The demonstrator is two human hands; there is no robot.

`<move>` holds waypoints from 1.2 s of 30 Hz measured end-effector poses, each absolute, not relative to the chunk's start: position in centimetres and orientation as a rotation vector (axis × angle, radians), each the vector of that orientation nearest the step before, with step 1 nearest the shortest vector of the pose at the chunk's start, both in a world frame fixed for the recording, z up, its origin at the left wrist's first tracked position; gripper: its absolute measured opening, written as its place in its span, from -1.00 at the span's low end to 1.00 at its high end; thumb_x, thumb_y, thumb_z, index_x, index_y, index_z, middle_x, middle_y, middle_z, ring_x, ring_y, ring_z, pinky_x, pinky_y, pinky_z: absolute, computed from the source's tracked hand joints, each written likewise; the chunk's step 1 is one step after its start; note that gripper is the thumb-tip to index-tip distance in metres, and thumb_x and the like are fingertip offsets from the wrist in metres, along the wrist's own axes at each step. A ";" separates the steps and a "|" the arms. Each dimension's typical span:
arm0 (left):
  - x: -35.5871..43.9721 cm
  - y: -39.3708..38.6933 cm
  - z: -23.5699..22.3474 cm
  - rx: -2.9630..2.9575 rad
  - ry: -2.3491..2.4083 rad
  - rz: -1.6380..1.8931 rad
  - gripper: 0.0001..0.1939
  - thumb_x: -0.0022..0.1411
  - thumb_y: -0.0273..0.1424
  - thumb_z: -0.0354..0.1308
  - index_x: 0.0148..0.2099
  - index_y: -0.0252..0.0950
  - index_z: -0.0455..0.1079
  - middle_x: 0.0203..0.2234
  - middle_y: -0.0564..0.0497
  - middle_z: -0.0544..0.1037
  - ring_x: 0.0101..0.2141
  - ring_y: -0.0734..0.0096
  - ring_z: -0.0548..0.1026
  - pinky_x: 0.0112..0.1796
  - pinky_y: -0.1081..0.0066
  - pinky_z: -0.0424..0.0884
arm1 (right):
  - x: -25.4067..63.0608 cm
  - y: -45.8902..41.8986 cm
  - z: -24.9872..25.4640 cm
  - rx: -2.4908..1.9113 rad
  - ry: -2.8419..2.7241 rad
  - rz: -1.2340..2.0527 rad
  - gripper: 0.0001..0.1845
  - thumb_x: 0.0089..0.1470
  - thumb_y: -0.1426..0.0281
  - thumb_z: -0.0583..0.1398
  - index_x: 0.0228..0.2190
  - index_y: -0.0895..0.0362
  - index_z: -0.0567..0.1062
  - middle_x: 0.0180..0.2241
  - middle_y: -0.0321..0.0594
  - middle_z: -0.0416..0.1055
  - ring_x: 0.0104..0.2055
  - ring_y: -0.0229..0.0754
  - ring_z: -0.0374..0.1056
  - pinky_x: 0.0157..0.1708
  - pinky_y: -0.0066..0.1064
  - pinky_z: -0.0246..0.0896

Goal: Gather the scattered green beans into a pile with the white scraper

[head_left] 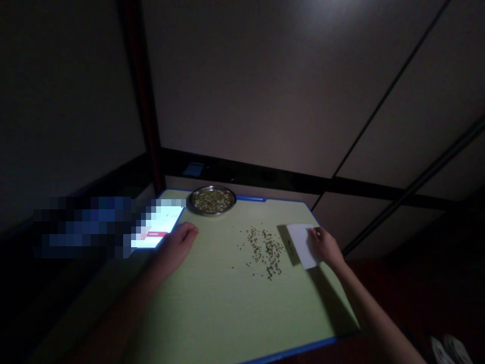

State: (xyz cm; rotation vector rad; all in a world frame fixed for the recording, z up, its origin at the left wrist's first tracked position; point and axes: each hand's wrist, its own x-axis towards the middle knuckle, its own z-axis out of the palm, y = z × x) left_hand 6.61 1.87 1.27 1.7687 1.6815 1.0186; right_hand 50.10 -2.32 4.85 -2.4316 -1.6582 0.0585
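Note:
A piece of white paper point(302, 245) is pinched in my right hand point(326, 245), tilted above the right part of the table and casting a shadow. Just left of it, many small greenish-brown beans point(267, 250) lie loosely scattered on the pale green tabletop point(220, 303). My left hand point(181, 242) is closed by the table's left side, near a lit screen; its inner side is hidden, so I cannot tell whether it holds anything. At the far left corner stands a round metal plate point(192, 202) with a layer of similar beans in it.
The lit screen point(159, 225) glows beside my left forearm, partly pixelated. A blue strip point(250, 198) lies along the table's far edge. Pale panels point(242, 91) rise behind the table. Light-coloured shoes point(450, 349) are on the dark floor at the lower right.

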 end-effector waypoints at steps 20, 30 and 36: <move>6.3 1.6 1.3 1.759 1.761 0.947 -0.69 0.19 -0.10 -0.11 -0.36 -0.19 0.30 -0.65 0.13 0.29 -0.53 0.37 0.34 -0.48 0.42 0.21 | 51.5 3.0 6.0 -2.507 -2.011 -0.080 -0.44 0.29 -0.01 -0.17 -0.09 0.09 0.40 -0.22 -0.01 0.52 -0.13 0.00 0.45 -0.21 -0.30 0.20; 5.8 1.9 0.7 1.720 1.774 0.893 -0.67 0.20 -0.07 -0.08 -0.31 -0.19 0.32 -0.65 0.13 0.32 -0.53 0.36 0.35 -0.48 0.41 0.22 | 51.1 1.0 5.0 -2.310 -2.287 0.007 -0.44 0.28 -0.02 -0.16 -0.16 0.06 0.43 -0.23 -0.07 0.53 -0.19 -0.06 0.45 -0.30 -0.40 0.13; 5.9 1.9 1.0 1.686 1.795 0.887 -0.66 0.19 -0.06 -0.06 -0.27 -0.20 0.35 -0.63 0.11 0.37 -0.52 0.34 0.38 -0.48 0.40 0.24 | 50.2 -1.4 4.6 -2.249 -2.341 -0.016 -0.43 0.29 -0.01 -0.19 -0.17 0.07 0.43 -0.28 -0.07 0.54 -0.23 -0.06 0.46 -0.34 -0.40 0.10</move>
